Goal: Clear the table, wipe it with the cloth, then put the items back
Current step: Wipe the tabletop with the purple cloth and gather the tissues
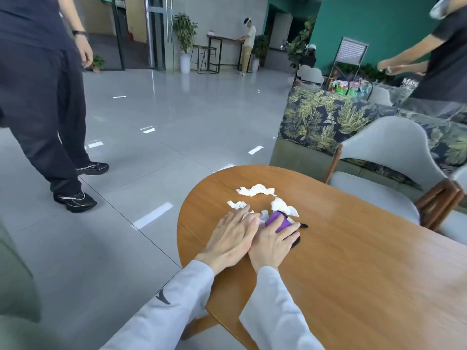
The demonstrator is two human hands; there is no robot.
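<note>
A purple cloth with a black edge [282,222] lies on the wooden table [353,261] near its rounded left end, and my right hand [271,242] presses down on it with curled fingers. My left hand [231,239] lies flat beside it, fingers together, its fingertips touching a small white paper scrap [237,204]. Two more torn white tissue pieces lie just beyond: a long one [255,190] farther out and another [283,206] right behind the cloth. A small scrap [264,215] sits between my two hands.
A grey upholstered chair [384,173] stands at the table's far right side, with a leaf-patterned sofa [328,117] behind it. A person in dark clothes [43,97] stands on the tiled floor to the left. Another person [439,59] stands at the far right.
</note>
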